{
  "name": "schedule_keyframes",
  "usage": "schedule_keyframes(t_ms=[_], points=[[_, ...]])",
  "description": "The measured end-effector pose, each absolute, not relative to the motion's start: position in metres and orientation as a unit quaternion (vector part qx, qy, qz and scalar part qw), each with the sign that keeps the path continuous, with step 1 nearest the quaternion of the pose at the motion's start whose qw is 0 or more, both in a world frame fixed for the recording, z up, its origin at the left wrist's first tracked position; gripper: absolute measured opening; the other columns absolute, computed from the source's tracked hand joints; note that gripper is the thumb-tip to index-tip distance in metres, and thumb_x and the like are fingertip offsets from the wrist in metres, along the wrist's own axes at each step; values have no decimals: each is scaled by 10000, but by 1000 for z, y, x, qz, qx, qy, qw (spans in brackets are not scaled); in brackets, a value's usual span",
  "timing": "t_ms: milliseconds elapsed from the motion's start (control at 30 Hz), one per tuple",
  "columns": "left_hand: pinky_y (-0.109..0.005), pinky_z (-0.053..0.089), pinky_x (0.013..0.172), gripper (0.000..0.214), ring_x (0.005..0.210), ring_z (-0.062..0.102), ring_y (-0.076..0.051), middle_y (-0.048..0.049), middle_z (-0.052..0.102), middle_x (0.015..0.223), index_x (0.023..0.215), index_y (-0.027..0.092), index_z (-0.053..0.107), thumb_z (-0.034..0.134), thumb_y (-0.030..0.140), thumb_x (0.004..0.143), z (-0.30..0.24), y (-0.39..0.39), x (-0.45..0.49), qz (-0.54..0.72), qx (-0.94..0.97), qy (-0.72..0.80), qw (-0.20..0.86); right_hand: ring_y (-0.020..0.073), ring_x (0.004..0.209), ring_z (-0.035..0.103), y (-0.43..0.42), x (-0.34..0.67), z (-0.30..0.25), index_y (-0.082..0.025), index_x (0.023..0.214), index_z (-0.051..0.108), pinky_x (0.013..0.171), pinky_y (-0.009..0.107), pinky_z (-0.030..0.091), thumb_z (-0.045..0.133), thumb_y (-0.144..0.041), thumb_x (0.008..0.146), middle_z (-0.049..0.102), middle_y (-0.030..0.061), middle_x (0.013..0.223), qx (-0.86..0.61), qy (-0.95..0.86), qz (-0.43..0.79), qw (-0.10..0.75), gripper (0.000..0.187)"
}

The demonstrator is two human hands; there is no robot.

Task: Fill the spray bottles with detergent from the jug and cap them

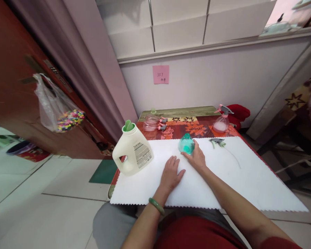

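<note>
The green bottle (186, 144) stands on the white mat (251, 183), which covers the near part of the worktop (205, 120), and the right hand (197, 158) has hold of it. Make that bottle the middle of a clock, with twelve o'clock toward the wall (197, 88). The right hand comes in from about four o'clock, with its fingers curved around the side of the bottle and the thumb in front. The left hand (170, 174) is at seven o'clock, lying on the mat with its fingers loose and stretched out, and it holds nothing. The loose spray top (217, 141), with its thin tube, lies on the mat at three o'clock. The big jug (133, 152) with a green top stands at nine o'clock. A pink spray bottle (221, 122) is at two o'clock, and a clear pink bottle (150, 123) lies at ten o'clock. The step in hand looks like keeping the bottle steady while its top is off. The next move seems to call for a soft, firm grip, so the bottle does not tip or get squashed.
</note>
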State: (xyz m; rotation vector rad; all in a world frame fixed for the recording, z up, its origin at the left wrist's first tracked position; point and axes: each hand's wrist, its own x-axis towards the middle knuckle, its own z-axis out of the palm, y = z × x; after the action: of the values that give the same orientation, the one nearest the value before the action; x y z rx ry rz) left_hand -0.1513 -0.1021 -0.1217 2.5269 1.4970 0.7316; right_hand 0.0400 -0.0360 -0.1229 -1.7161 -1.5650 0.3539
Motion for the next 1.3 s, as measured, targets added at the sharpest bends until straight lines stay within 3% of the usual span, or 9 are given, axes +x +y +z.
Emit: schedule_keyframes(t_ms=[333,1000,1300], points=[[-571,417,1175,480,1423,506,-352,-222,581,1468,1362,119,590,609,379,959,-124,-98,-152,269,834,479,50,348,1222,633,-33,40,-118,-217,1492,392,997,488,494,716,-608,790,641,151,1381,-663,-624,130,392,866],[-561,442,1166,433,1401,534,-335,-200,615,1440,1326,135,627,640,328,939,-122,-98,-154,287,825,481,77,350,1210,632,-33,41,-119,-233,1470,400,985,481,491,702,-636,788,644,141,1371,-671,-623,140,377,847],[-573,450,1160,439,1422,515,-322,-166,598,1474,1362,179,608,614,354,960,-118,-101,-155,280,819,493,89,377,1326,561,-29,43,-127,-201,1544,352,1058,529,463,702,-632,792,559,184,1482,-658,-618,149,404,935]])
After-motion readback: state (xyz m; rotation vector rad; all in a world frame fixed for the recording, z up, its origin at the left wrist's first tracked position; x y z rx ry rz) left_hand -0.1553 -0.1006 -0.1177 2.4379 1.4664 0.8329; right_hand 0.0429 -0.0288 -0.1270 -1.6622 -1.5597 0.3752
